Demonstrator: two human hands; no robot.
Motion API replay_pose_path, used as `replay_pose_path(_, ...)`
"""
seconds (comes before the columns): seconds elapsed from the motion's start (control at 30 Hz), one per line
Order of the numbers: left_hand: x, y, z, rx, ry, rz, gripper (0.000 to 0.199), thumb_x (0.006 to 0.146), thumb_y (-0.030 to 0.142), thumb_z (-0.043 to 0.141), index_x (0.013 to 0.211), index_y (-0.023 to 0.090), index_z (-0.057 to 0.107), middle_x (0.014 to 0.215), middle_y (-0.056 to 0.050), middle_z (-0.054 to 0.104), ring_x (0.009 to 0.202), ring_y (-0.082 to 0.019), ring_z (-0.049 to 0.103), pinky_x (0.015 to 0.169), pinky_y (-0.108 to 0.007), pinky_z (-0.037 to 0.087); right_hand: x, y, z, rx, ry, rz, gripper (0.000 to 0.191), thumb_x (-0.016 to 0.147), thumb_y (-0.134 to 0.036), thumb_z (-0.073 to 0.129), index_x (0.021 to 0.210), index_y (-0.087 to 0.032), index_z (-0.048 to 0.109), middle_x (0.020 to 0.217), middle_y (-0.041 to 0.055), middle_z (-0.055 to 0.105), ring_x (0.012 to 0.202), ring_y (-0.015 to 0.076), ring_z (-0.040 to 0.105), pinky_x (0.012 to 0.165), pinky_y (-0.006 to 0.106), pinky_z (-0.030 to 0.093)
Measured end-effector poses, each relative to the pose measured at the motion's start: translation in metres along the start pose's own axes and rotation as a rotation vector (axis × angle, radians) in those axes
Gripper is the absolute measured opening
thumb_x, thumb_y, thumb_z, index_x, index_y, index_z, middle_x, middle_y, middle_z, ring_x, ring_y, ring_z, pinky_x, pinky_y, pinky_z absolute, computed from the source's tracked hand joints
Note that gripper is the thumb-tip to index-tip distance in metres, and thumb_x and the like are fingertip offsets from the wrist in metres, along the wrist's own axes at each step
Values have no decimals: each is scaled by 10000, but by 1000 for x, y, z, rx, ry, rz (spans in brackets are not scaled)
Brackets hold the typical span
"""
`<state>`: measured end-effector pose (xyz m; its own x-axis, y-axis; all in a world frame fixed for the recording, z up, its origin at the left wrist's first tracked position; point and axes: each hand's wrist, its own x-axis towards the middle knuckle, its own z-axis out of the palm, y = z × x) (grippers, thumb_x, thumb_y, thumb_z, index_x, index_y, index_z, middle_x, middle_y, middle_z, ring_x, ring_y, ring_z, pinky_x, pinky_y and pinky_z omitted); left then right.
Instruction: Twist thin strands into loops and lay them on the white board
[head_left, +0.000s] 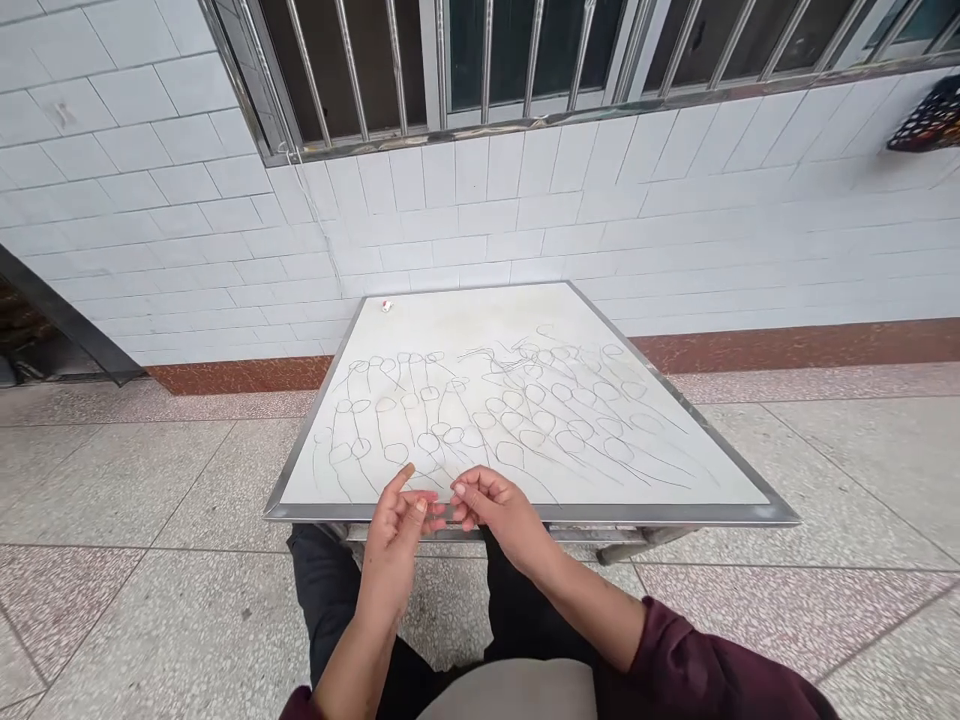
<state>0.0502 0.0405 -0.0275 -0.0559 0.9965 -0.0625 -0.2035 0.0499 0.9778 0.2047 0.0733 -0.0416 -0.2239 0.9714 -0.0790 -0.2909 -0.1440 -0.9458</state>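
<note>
My left hand (397,522) is at the near edge of the white table (480,315), thumb pressed to a finger and another finger raised. Close beside it, my right hand (499,515) pinches with thumb and forefinger; the two sets of fingertips nearly meet. Whatever lies in either pinch is too fine to make out. Many thin dark wires, each bent into a round loop with long tails, lie in rough rows beyond my hands; one looped wire (396,454) is just past the left fingers. At the far right the wires (525,352) overlap in a tangle.
A small red and white item (387,306) sits in the table's far left corner. The table has a grey metal rim (675,514) and stands against a white tiled wall (480,220). Above are barred windows (525,60). A dark patterned item (926,115) hangs at the right.
</note>
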Motion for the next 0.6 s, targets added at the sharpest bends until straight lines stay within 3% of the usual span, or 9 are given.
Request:
replay_pose_path(0.13,0,-5,-9,-3,56,-50,577,867,409,607,1389,232,436,1076,-84,659,952,-191,651,815,-325,529,11,-13,-8,22,51,39,344,710,-484,751,790,-178,616,713,-8,657,586,96,589,547,226,481)
replay_pose_path(0.3,-6,-25,-42,60,82,-121,520,825,430,654,1270,181,554,987,-81,680,814,-159,633,619,-236,511,49,-35,-24,-1,116,73,279,706,-384,779,738,-169,604,706,2,657,627,99,611,553,209,503)
replay_pose_path(0.5,-16,-57,-90,36,202,-189,661,712,482,747,1249,154,544,837,-58,702,645,-151,603,440,-201,437,128,-66,-46,-114,198,89,134,860,-195,658,746,-154,599,761,36,665,679,96,631,628,210,549)
replay_pose_path(0.6,-18,-71,-109,48,269,-250,771,597,523,807,1214,130,561,791,-71,714,612,-173,611,404,-213,426,178,-80,-53,-203,236,101,85,919,-201,593,878,-132,622,873,59,668,765,112,639,700,242,559)
